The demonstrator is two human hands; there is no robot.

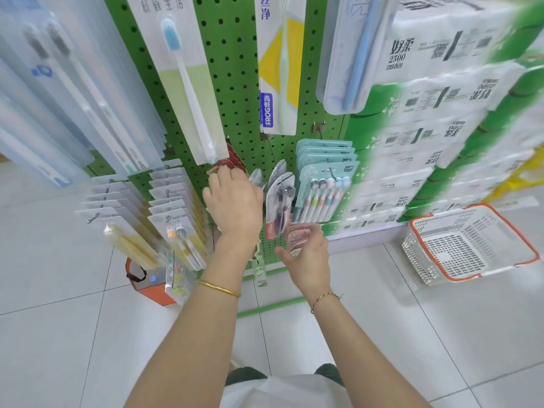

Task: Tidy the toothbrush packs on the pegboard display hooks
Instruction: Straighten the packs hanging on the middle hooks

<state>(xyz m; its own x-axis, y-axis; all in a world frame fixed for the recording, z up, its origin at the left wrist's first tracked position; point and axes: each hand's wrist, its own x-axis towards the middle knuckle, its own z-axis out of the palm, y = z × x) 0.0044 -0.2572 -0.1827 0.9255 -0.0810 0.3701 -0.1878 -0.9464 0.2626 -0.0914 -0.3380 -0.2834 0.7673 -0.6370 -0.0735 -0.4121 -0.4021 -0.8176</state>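
Green pegboard (232,69), flat panel punched with even rows of round holes, thin wire hooks standing out from it.

Stock on the hooks, lower row:
- White-carded packs (173,207), stiff card backs with clear blisters, fanned one behind another on two hooks at the left.
- Red-topped packs (232,160), scalloped card edges, bunched on a hook at the centre, mostly hidden behind my hand.
- Grey packs (279,195), glossy moulded plastic with rounded tops, hanging askew and splayed just right of the red ones.
- Teal-carded packs (323,184), each showing a row of pastel-handled brushes, stacked neatly on the next hook.

Hands:
- My left hand (232,201), arm stretched forward, back of the hand up, fingers bent over the tops of the red-topped packs and touching them. The fingertips are hidden, so I cannot tell whether they pinch a card.
- My right hand (306,254), lower and palm turned inward, thumb out to the left, fingers curled round a clear pinkish pack (297,240) held just below the grey packs.

Also present: gold bangle (219,288) on my left wrist, thin cord bracelet (325,297) on my right; white slotted plastic basket (471,240) with an orange rim on the glossy tiled floor (59,319); wrapped tissue bundles (435,92) stacked at the right.
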